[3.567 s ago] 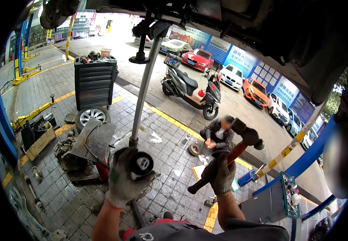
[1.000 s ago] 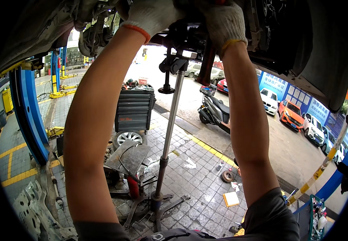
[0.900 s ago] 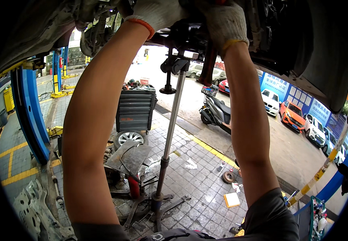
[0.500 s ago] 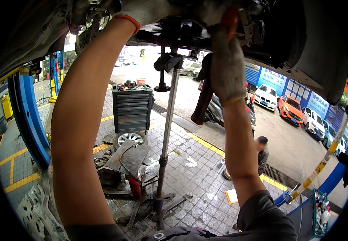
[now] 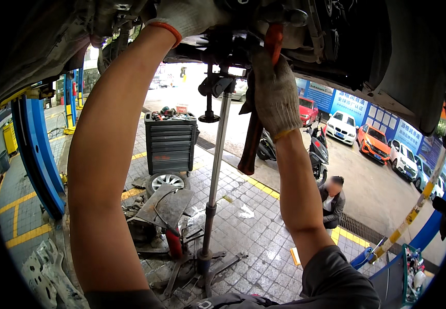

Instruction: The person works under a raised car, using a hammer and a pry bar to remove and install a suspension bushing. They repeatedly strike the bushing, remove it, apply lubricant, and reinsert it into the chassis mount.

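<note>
Overhead is the dark underside of a raised car [image 5: 367, 56]. My left hand [image 5: 189, 15], in a pale knit glove with an orange cuff, reaches up against it; its fingers are out of sight among the parts. My right hand [image 5: 277, 98], in a grey, soiled glove, is closed around a tool with an orange-red handle [image 5: 273, 44], whose far end is hidden. Beside that palm, a long dark handle [image 5: 248, 147] with a brownish end hangs down; I cannot tell whether it belongs to the same tool. A tall jack stand [image 5: 217, 149] rises between my arms toward the underside.
A grey tool cabinet [image 5: 170, 144] stands behind a wheel [image 5: 166, 180] and a metal plate [image 5: 164, 206]. A person [image 5: 332, 201] crouches to the right near a motorcycle [image 5: 318, 152]. Blue lift post [image 5: 35, 154] at left; yellow-white pole [image 5: 413, 211] and tool tray [image 5: 413, 273] at right.
My right hand has moved left and slightly down, bringing the orange-red handle and the dark handle with it. My left hand has stayed nearly in place.
</note>
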A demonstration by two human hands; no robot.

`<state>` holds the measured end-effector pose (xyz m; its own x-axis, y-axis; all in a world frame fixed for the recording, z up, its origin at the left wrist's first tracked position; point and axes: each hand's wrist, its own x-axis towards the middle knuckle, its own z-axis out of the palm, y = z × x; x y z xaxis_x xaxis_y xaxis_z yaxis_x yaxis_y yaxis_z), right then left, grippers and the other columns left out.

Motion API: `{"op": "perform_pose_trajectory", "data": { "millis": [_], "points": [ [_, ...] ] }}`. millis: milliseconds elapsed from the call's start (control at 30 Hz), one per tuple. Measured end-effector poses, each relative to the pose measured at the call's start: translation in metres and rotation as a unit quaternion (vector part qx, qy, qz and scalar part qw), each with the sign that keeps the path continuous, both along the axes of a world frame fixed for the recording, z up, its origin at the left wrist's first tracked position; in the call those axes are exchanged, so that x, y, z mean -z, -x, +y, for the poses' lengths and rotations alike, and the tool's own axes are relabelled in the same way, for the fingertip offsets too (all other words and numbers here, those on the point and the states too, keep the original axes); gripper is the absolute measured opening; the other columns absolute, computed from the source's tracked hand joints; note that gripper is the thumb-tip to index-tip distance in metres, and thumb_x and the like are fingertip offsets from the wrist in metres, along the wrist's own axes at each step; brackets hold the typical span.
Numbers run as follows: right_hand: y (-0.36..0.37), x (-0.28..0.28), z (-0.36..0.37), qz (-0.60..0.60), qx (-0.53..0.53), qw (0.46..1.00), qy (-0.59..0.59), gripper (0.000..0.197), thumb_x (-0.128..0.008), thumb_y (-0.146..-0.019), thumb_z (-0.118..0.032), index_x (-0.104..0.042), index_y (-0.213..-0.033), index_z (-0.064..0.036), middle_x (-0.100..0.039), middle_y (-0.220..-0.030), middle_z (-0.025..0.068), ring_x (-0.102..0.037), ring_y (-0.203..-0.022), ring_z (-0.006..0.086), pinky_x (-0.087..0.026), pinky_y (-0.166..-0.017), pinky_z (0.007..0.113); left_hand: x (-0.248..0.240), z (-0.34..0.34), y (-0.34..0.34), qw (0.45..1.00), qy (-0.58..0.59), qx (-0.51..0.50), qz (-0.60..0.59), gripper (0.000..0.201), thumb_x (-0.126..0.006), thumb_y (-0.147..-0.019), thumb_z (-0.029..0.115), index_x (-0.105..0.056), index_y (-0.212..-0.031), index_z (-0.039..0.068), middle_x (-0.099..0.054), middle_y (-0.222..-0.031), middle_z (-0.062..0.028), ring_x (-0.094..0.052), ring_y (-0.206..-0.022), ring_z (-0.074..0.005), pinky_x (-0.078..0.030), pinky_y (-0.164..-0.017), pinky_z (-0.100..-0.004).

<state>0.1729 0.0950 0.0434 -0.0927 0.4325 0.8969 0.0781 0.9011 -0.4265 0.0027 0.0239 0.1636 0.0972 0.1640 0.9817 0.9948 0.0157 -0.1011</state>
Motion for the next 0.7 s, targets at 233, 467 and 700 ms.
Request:
{"op": "perform_pose_trajectory", "data": {
  "millis": [233, 467, 700],
  "points": [
    [0.001, 0.004, 0.013, 0.067, -0.075, 0.995, 0.012, 0.052, -0.057, -0.102, -0.053, -0.063, -0.107, -0.0015, -0.055, -0.073, 0.0025, -0.049, -0.065, 0.0118, -0.042, -0.060, 0.033, 0.005, 0.005, -0.001, 0.999, -0.030, -0.006, -0.010, 0.094, -0.083, -0.070, 0.065, -0.056, -0.145, 0.016, -0.056, -0.142, -0.0263, -0.056, -0.132, -0.0395, -0.045, -0.112, -0.0442],
    [-0.002, 0.002, 0.011, 0.109, -0.114, 0.987, 0.019, 0.043, -0.060, -0.102, -0.050, -0.063, -0.100, -0.0068, -0.053, -0.066, -0.0018, -0.050, -0.053, 0.0080, -0.041, -0.046, 0.027, 0.004, -0.004, -0.003, 1.000, -0.009, -0.012, 0.000, 0.090, -0.082, -0.072, 0.064, -0.057, -0.143, 0.015, -0.052, -0.143, -0.0316, -0.058, -0.127, -0.0408, -0.048, -0.109, -0.0450],
    [0.000, -0.003, 0.015, 0.073, -0.068, 0.994, -0.037, 0.055, -0.055, -0.104, -0.052, -0.060, -0.105, 0.0029, -0.058, -0.075, 0.0091, -0.054, -0.068, 0.0179, -0.046, -0.064, 0.037, 0.002, -0.008, -0.007, 1.000, 0.000, -0.019, 0.009, 0.094, -0.080, -0.073, 0.065, -0.052, -0.149, 0.017, -0.047, -0.148, -0.0335, -0.056, -0.131, -0.0420, -0.047, -0.110, -0.0455]
  ]
}}
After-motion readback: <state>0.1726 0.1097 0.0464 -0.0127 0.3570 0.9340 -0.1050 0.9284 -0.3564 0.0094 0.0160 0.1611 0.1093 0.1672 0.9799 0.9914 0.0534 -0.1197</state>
